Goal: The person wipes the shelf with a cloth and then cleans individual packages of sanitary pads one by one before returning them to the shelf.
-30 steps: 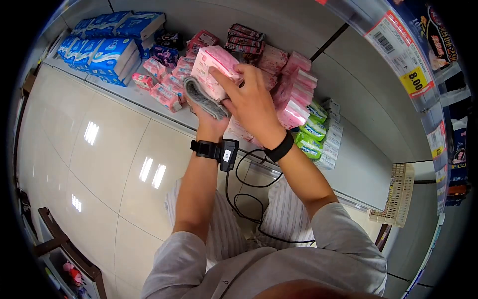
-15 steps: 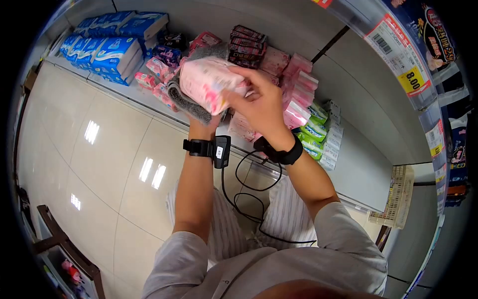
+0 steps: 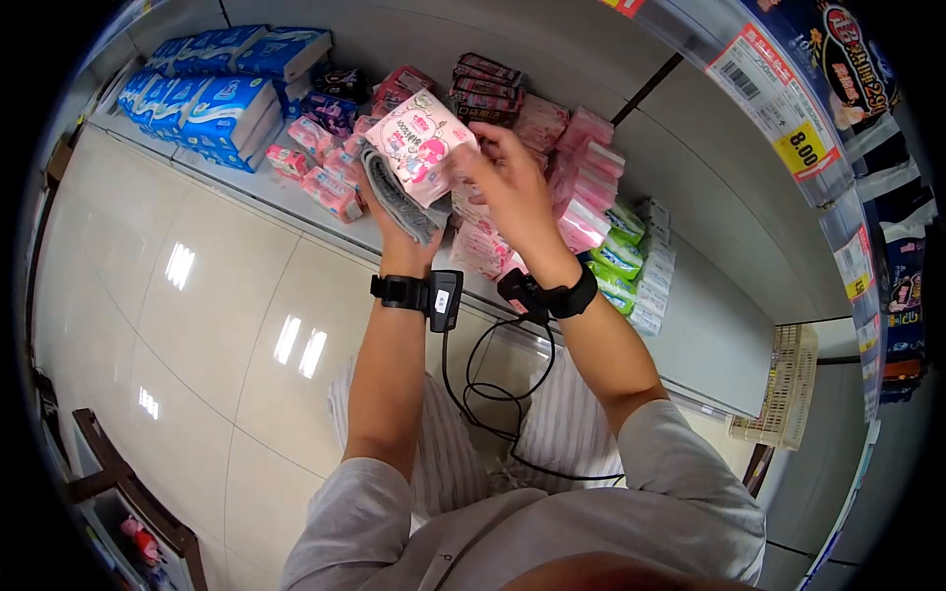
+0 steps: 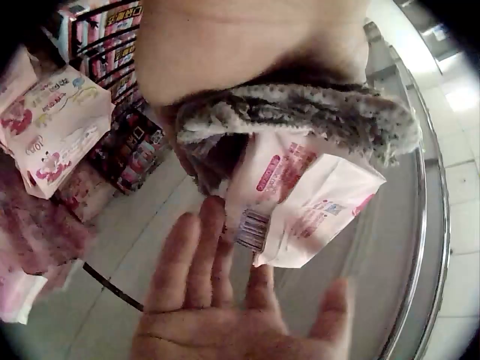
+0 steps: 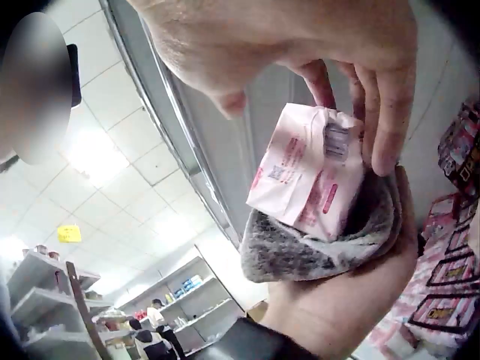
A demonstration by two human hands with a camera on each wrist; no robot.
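Note:
My left hand [image 3: 402,238] grips a folded grey cloth [image 3: 399,197], and a pink printed pack [image 3: 422,148] lies against the cloth. In the left wrist view the cloth [image 4: 292,112] wraps partly around the pack [image 4: 300,202], whose barcode side shows. My right hand [image 3: 512,192] is at the pack's right side, fingers spread and slightly blurred. The right wrist view shows the right hand's fingers [image 5: 386,112] beside the pack's barcode end [image 5: 311,169]; whether they touch it I cannot tell. Below, my left palm [image 5: 345,300] supports the cloth [image 5: 300,251].
Blue packs [image 3: 232,113] stand at the shelf's left end. Small pink packs [image 3: 330,192] lie behind the left hand, with larger pink packs [image 3: 586,222], green packs [image 3: 619,256] and white packs [image 3: 655,286] to the right. A cream basket [image 3: 788,384] is at far right; black cables [image 3: 493,394] hang below.
The pink pack has turned so that its printed cartoon face shows upward. The cloth has shifted with it, and my right hand's fingers have loosened from the pack and spread.

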